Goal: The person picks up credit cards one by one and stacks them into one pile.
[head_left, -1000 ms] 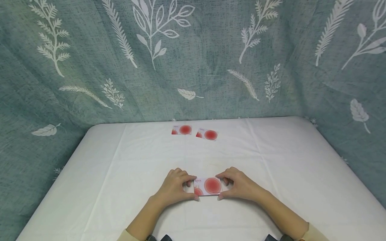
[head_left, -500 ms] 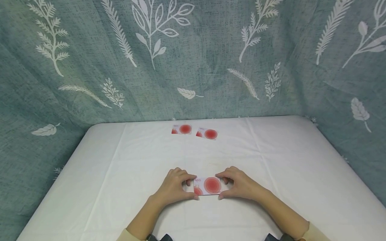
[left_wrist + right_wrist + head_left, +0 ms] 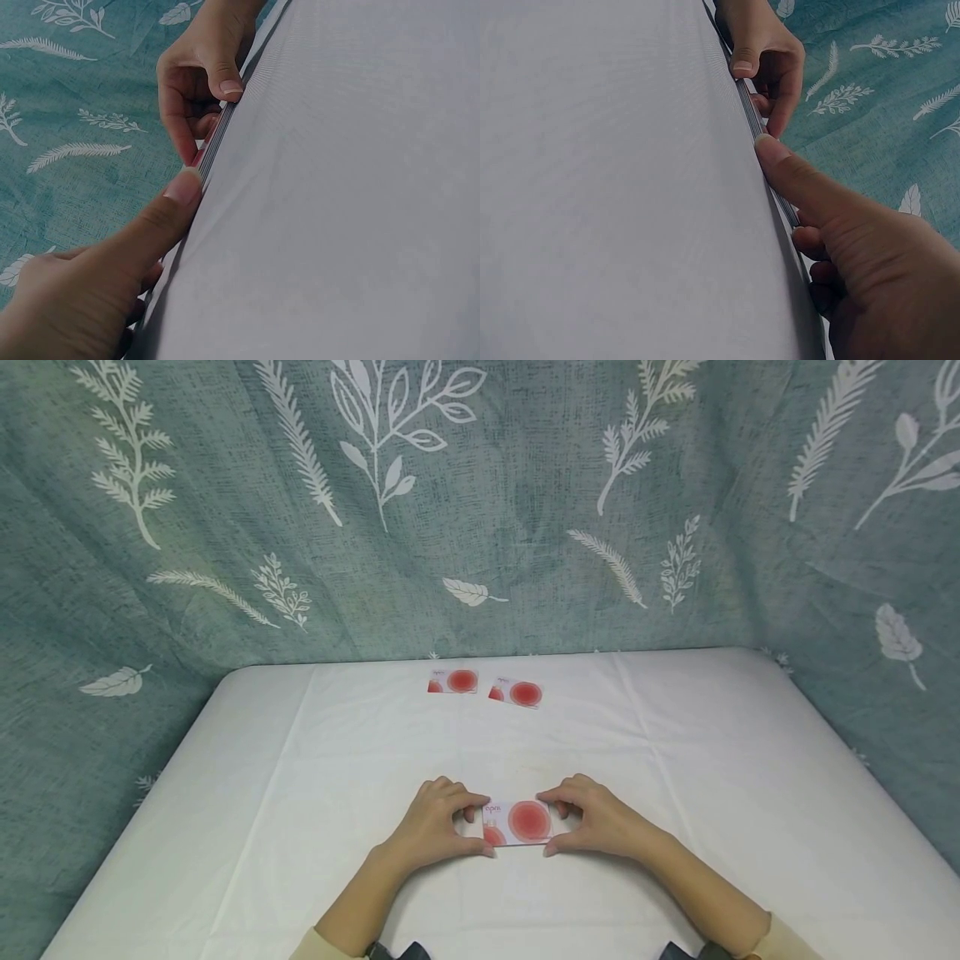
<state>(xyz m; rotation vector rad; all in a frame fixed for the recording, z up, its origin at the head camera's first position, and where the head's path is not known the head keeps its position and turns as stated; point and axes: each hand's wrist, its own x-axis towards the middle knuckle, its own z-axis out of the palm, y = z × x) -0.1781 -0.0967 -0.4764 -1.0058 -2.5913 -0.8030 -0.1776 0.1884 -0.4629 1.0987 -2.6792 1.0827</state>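
Observation:
A small stack of white cards point(image 3: 517, 823) with a red disc printed on the top one lies flat at the front middle of the table. My left hand point(image 3: 435, 822) pinches its left end between thumb and fingers at the near and far edges. The right hand point(image 3: 600, 820) grips the other end the same way. Several thin layers show along the stack's edge point(image 3: 214, 142) in the left wrist view, and the right wrist view shows this layered edge point(image 3: 748, 105) between both thumbs. Part of the fingers is hidden behind the stack.
Two more cards with the same red print, a left one point(image 3: 453, 682) and a slightly turned right one point(image 3: 515, 693), lie near the table's far edge. White cloth covers the table point(image 3: 360, 735). A green leaf-patterned curtain point(image 3: 517, 527) hangs behind and at the sides.

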